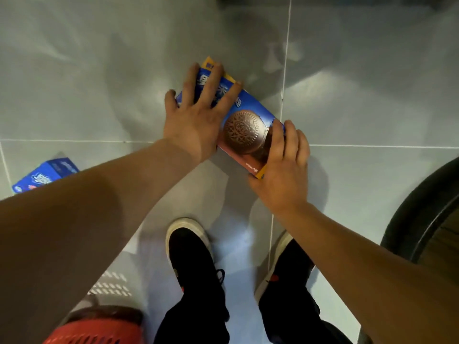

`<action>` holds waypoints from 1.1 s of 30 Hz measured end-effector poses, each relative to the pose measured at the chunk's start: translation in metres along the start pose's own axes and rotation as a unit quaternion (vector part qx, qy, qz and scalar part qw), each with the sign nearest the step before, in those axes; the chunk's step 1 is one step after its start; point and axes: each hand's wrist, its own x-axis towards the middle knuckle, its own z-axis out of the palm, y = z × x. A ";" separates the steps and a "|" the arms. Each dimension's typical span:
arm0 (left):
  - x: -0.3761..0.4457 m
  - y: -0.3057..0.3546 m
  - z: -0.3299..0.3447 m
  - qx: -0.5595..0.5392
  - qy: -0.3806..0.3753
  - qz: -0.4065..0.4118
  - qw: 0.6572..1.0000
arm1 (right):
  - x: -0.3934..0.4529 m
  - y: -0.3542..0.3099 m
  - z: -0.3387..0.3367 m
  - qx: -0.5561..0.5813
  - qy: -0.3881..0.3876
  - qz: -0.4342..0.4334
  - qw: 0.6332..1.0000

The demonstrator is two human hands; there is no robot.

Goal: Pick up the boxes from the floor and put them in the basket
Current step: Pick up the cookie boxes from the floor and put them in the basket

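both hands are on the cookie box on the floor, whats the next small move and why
Probably close both hands and lift the cookie box off the floor. The left hand lies spread across its top, the right hand curls round its near end, and the red basket waits low on the left. A second blue box remains on the floor.

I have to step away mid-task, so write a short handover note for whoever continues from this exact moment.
Left hand lies flat, fingers spread, on the cookie box on the floor. Right hand grips that box's near end. A second blue box lies on the floor at far left. The red basket sits at bottom left; its inside is not visible. Done: cannot tell. Left: lift this box into the basket, then the second.
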 end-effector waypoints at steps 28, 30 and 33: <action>-0.290 -0.004 -0.408 -0.229 -0.139 -0.137 0.954 | -0.158 -0.126 -0.480 -0.079 -0.107 -0.266 0.955; -0.317 -0.012 -0.460 -0.286 -0.148 -0.154 0.934 | -0.186 -0.138 -0.527 -0.077 -0.040 -0.305 0.948; -0.344 -0.015 -0.516 -0.303 -0.222 -0.115 0.919 | -0.216 -0.146 -0.569 -0.100 0.040 -0.329 0.938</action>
